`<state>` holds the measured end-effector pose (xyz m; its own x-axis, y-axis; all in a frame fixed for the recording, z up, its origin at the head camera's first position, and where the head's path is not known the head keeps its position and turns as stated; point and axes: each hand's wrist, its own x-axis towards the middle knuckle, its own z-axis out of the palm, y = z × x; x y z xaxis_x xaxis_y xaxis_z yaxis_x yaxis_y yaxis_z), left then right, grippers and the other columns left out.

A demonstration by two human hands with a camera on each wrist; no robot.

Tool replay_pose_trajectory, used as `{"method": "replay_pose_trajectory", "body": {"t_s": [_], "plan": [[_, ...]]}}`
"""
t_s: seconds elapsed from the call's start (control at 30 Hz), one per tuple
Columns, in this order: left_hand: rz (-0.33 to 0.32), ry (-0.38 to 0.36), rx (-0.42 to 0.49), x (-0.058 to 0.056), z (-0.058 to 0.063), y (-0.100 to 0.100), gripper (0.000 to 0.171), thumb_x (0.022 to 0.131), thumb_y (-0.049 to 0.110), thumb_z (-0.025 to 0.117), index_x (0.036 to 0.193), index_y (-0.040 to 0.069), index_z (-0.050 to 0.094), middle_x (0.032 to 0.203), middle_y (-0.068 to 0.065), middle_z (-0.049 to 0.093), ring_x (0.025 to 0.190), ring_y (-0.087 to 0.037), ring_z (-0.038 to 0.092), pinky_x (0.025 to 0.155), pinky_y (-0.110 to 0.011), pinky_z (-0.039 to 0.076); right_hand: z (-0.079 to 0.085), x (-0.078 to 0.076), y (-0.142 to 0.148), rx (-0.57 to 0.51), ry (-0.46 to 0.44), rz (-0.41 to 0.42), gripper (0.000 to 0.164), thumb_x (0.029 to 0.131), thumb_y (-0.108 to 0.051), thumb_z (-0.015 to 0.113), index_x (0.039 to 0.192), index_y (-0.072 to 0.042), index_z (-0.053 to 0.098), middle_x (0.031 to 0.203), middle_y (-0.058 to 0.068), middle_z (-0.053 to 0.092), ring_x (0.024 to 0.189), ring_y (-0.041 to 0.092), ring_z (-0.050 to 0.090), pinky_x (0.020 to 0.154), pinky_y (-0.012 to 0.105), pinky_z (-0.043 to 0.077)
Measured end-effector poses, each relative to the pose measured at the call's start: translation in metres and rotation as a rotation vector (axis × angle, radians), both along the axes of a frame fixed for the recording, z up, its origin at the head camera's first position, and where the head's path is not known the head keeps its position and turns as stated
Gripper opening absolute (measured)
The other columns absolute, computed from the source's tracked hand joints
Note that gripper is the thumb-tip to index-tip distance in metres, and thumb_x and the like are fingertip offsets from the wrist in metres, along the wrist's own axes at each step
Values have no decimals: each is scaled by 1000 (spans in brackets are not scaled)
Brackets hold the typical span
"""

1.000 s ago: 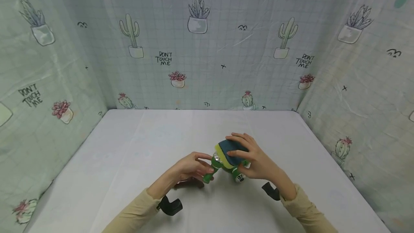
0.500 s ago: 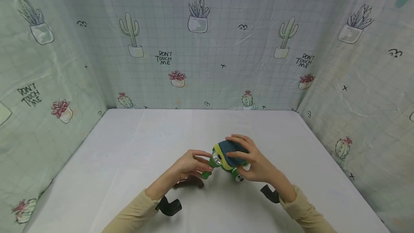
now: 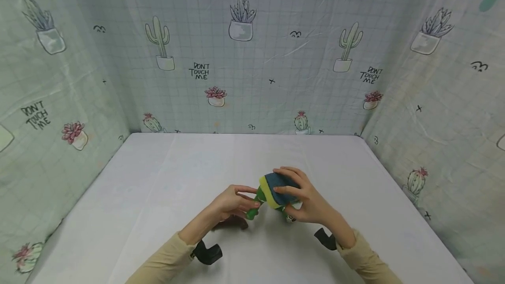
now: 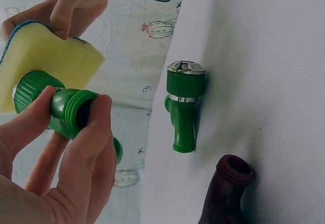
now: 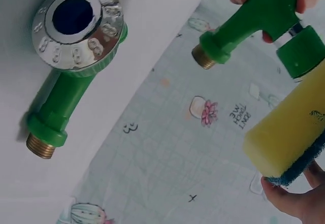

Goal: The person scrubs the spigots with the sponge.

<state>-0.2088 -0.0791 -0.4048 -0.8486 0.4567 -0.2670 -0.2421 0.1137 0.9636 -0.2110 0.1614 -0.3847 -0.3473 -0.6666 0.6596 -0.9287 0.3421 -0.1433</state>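
Note:
A green water tap (image 4: 66,109) is held up in my left hand (image 3: 235,204), gripped between thumb and fingers round its spout. My right hand (image 3: 309,196) grips a sponge (image 3: 282,189), yellow with a blue scouring side. Its yellow face lies against the tap's ribbed green knob (image 4: 38,89) and hides the knob's top. In the right wrist view the held tap's brass-threaded end (image 5: 203,59) points away from the sponge. Below my right hand, a second green tap (image 4: 185,104) with a silver cap stands on the white table, mostly hidden in the head view.
A dark red-brown tap-like piece (image 4: 228,193) with a threaded open mouth lies on the table (image 3: 189,165), beneath my left hand. Black camera mounts (image 3: 208,252) stick out from both wrists. Fabric printed with cacti (image 3: 240,30) hangs at the back and both sides.
The sponge has shifted slightly left and down with my right hand, now covering the held tap's silver cap that showed before. My left hand still grips the tap, nearly in place.

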Motion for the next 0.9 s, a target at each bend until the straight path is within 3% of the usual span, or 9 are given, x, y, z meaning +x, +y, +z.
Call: {"method": "replay_pose_trajectory", "body": {"t_s": [0.3, 0.57, 0.73, 0.9], "plan": [[-29, -91, 100, -2, 3, -8, 49, 81, 4, 61, 127, -2, 44, 94, -10, 66, 75, -18, 67, 74, -42, 54, -8, -7, 13, -6, -7, -93, 47, 63, -8, 64, 107, -23, 60, 130, 15, 44, 122, 30, 35, 85, 49, 43], [14, -75, 107, -11, 9, -38, 53, 86, 14, 58, 126, -11, 34, 114, -29, 56, 86, -26, 66, 80, -45, 51, -18, -5, 39, -44, -107, -176, 49, 64, -1, 62, 108, -22, 60, 132, 13, 43, 119, 24, 36, 84, 44, 39], [29, -85, 104, -21, 7, -61, 46, 89, 17, 53, 122, -13, 40, 106, -20, 63, 86, -23, 66, 79, -40, 52, -19, -1, 53, -48, -137, -225, 51, 63, 2, 61, 108, -21, 59, 132, 12, 42, 118, 23, 35, 84, 39, 39], [74, -177, 158, -35, 4, -84, 48, 92, 17, 49, 129, -9, 33, 95, -10, 66, 83, -14, 63, 80, -36, 52, -22, 0, 61, -65, -156, -235, 52, 62, 5, 62, 108, -19, 59, 131, 14, 43, 119, 24, 35, 87, 34, 38]]}}
